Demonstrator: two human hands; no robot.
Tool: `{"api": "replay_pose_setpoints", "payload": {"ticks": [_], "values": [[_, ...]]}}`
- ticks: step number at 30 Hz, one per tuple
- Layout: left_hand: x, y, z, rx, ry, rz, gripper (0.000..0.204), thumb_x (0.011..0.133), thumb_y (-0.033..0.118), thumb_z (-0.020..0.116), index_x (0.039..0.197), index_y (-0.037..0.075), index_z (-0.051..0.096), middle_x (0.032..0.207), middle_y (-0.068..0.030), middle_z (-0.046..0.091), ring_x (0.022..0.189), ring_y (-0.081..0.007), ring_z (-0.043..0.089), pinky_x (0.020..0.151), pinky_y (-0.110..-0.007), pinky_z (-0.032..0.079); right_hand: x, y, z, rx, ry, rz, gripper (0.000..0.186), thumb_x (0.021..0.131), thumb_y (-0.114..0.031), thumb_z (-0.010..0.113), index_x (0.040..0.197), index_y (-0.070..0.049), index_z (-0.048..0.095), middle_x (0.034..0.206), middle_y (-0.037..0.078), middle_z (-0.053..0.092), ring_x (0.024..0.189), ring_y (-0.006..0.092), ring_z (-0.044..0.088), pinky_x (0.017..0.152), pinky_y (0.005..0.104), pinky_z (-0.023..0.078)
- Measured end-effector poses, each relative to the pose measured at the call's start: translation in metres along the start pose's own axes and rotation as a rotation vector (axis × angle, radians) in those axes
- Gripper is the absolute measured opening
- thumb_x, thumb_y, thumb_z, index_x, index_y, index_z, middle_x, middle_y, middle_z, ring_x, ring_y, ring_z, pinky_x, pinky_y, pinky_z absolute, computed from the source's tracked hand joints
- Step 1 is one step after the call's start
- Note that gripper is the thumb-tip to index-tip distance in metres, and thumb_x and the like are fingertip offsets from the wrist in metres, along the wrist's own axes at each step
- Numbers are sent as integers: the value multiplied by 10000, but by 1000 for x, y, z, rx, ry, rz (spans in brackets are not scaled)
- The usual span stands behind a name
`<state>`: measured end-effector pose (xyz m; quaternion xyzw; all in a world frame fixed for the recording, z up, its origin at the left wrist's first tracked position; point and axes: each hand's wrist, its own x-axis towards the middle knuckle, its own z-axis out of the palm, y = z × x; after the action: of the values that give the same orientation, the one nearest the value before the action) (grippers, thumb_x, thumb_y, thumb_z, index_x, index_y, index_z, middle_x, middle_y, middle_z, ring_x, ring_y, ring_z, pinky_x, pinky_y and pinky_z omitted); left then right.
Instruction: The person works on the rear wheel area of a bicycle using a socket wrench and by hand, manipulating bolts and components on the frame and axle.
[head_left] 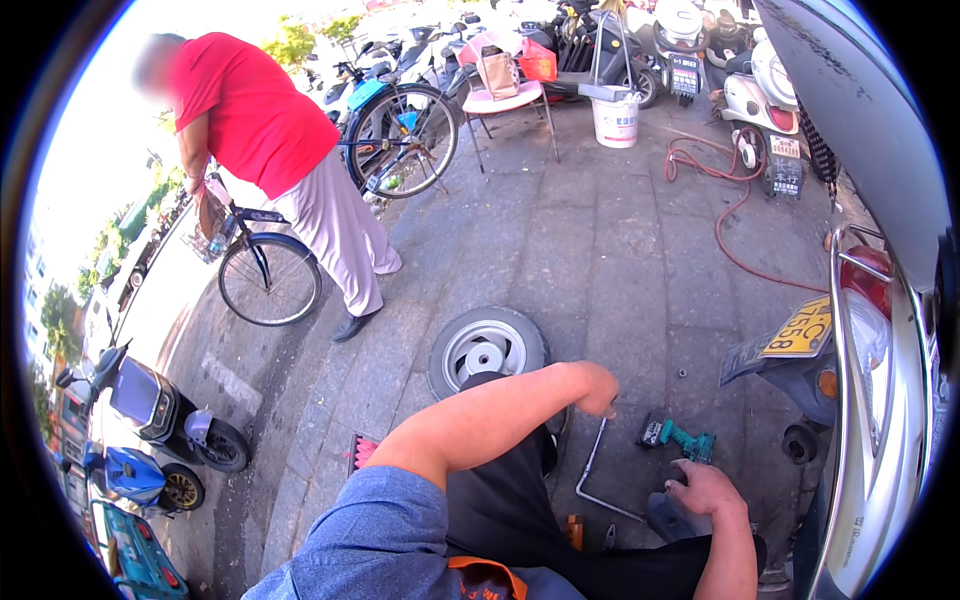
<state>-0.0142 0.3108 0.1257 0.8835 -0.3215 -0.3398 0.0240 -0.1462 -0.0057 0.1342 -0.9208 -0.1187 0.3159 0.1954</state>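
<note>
My left hand (597,388) is bent downward beside my knee, its fingers mostly hidden from above. Just below its fingertips is the upper end of an L-shaped metal wrench (588,466), and I cannot tell whether they touch. My right hand (705,490) has its thumb and fingers apart and appears to hold nothing. Right above it on the paving lies a teal cordless power tool (690,443) with a black battery. A scooter wheel with a silver rim (485,355) lies flat beyond my left forearm.
A silver scooter (868,440) with a yellow plate stands close on the right. An orange-handled tool (574,531) lies by my leg. Farther off are a red hose (735,235), white bucket (615,120), pink chair (503,100) and a person in red (255,110) with a bicycle.
</note>
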Motion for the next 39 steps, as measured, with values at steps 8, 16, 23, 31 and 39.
{"api": "replay_pose_setpoints", "payload": {"ticks": [8,16,23,31,39], "values": [[4,-2,1,-7,-20,-29,509,976,483,647,1212,42,745,1200,-223,735,1146,-438,676,960,-526,531,1,0,1,49,15,2,550,941,-344,718,1409,-69,625,1233,204,728,1169,376,682,1001,455,533],[3,-4,5,-3,-46,-18,501,979,477,649,1194,39,759,1193,-221,741,1150,-431,679,963,-522,532,1,-8,6,28,30,-14,549,920,-314,733,1391,-51,632,1254,200,724,1184,377,680,1011,448,533],[5,-10,11,-3,-22,-12,498,981,475,647,1200,43,762,1206,-213,742,1159,-425,679,971,-521,533,4,-12,5,15,14,-2,554,913,-307,735,1395,-56,631,1270,203,721,1199,379,676,1034,443,528],[11,-16,16,-33,-60,-48,503,984,473,644,1204,36,761,1183,-211,750,1141,-428,687,962,-518,540,6,-13,7,56,2,4,564,905,-313,744,1400,-68,631,1249,217,724,1191,386,679,1017,453,536],[12,-14,14,-23,-39,-29,502,977,466,650,1216,38,759,1190,-213,750,1143,-425,690,964,-515,541,7,-8,11,49,16,5,566,906,-311,744,1403,-66,631,1258,222,720,1202,390,675,1025,459,531]]}}
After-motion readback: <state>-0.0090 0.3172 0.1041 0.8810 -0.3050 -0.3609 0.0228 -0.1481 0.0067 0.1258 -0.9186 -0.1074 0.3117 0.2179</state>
